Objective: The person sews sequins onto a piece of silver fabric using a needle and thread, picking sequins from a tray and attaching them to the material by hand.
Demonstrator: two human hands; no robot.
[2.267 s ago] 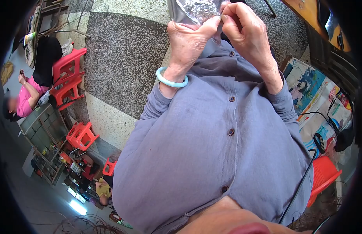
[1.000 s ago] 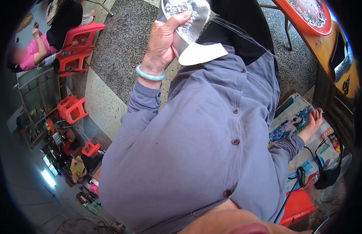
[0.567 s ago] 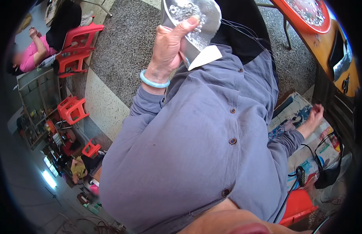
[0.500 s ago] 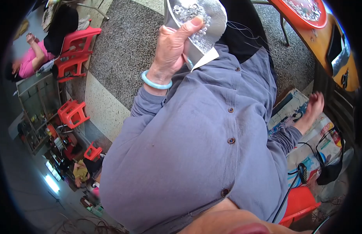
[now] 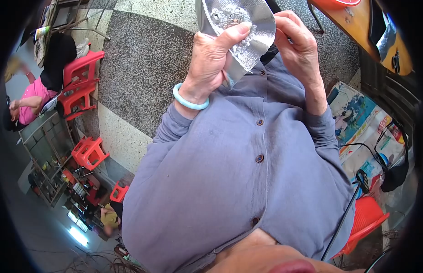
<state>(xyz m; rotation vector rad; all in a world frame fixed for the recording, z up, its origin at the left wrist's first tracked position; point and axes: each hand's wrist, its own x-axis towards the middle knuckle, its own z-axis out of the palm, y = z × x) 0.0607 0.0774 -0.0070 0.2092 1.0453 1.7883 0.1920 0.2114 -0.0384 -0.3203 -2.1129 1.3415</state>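
My left hand [image 5: 207, 63] grips a shiny silver sheet-like piece [image 5: 265, 27], its thumb pressed on top. Clear, glittering beads or stones [image 5: 226, 17] form a cluster on the piece near the thumb tip. A pale blue bangle [image 5: 191, 104] circles the left wrist. Just off the piece's right edge is my right hand [image 5: 299, 45], raised with thumb and fingers pinched together. Whatever the pinch holds, if anything, is too small to make out. A pointed, pale corner of the piece hangs below the left fingers.
At upper right, a wooden table [image 5: 357, 20] carries a red tray [image 5: 336, 2] and black-handled scissors [image 5: 395, 63]. Printed sheets [image 5: 352, 109] and a black cord lie to the right. Red plastic stools [image 5: 89, 153] stand at left, near a person in pink [image 5: 33, 101].
My right hand has come from far out at the right to beside the silver piece, its fingers now pinched. The left hand keeps its grip. The whole view has shifted slightly.
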